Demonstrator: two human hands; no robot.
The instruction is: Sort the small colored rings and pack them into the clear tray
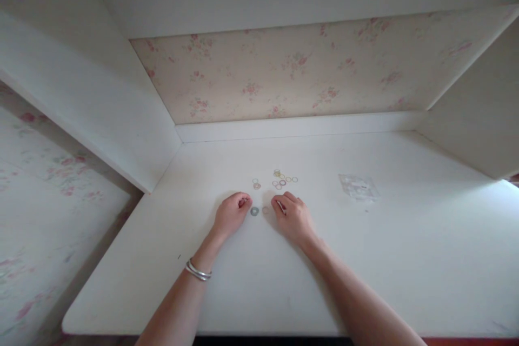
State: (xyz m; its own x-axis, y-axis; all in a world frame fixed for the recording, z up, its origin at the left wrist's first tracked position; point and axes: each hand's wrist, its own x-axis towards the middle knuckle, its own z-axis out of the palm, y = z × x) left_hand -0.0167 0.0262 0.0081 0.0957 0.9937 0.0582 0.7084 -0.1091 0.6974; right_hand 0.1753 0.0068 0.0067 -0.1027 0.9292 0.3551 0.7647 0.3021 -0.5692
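Note:
My left hand (233,214) rests on the white desk with its fingers curled and pressed together. Facing it, my right hand (295,219) is also closed, thumb against the bent fingers. Whatever either one pinches is too small to make out. In the gap between them lie a grey-green ring (258,211), close by the left fingertips, and a pale thin ring (265,210) nearer the right. Just beyond the hands sit a small pair of rings (257,186) and a looser cluster of thin coloured rings (283,183), several of them overlapping.
A crumpled clear plastic bag (359,187) lies to the right on the white desk (405,259). Side panels and an overhead shelf (284,0) enclose the desk. Floral wallpaper (292,75) covers the back. A small dark sliver (179,257) lies left of my wrist.

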